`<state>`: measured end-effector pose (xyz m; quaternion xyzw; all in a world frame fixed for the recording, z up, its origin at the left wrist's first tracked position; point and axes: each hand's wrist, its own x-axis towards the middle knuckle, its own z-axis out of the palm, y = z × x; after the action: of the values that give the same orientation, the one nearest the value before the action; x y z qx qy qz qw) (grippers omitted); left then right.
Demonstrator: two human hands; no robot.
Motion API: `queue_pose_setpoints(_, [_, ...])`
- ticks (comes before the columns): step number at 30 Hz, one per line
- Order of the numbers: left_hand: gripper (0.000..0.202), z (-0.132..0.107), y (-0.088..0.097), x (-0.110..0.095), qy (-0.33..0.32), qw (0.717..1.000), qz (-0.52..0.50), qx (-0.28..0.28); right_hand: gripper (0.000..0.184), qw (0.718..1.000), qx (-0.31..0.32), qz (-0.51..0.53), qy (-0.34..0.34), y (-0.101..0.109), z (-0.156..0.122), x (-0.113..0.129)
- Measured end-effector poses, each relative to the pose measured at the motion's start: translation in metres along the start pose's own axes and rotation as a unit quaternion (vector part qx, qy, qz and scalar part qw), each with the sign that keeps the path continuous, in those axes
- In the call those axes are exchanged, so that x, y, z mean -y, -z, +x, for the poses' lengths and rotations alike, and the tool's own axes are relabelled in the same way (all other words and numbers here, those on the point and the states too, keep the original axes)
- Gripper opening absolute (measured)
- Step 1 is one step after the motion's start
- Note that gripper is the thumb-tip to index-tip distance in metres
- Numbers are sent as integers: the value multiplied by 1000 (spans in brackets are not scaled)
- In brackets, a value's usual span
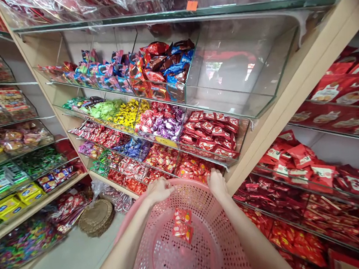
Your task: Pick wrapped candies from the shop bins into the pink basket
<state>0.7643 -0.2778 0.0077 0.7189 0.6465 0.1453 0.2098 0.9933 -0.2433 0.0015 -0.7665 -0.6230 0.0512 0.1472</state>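
Before a bank of glass-fronted shelves (227,99) stocked with wrapped sweets, we held a pink perforated basket (191,195) by its far rim with both bare hands. Our left hand (160,190) curled over the plastic, and our right hand (216,182) gripped the same rim well to its right, the fingers of each narrowed around the edge. Small red packets (182,225) with yellow spots lay together inside the basket, apart from either hand; we could not tell their exact number. Just beyond the rim, red-and-yellow packets (193,167) filled a low compartment, below a heap of red-and-white packets (210,134). To the left of that heap sat pink and purple sweets (161,121), then yellow sweets (130,113) and light-green sweets (105,110). Higher up, blue and brown packages (172,68) crowded behind the glass. Low at the left, we saw a round woven item (96,217).
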Motion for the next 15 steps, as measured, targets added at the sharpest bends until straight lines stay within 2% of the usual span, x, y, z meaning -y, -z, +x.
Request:
queue_pose_setpoints(3, [39, 2, 0, -5, -7, 1000, 10, 6, 24, 1000, 25, -2, -8, -3, 8, 0])
queue_pose_setpoints(9, [33, 5, -2, 0, -2, 1000, 12, -3, 21, 1000, 30, -5, 0, -4, 11, -2])
queue_pose_setpoints(15, [36, 4, 4, 3, 0, 1000, -1, -8, 27, 993, -75, -69, 59, 14, -14, 2])
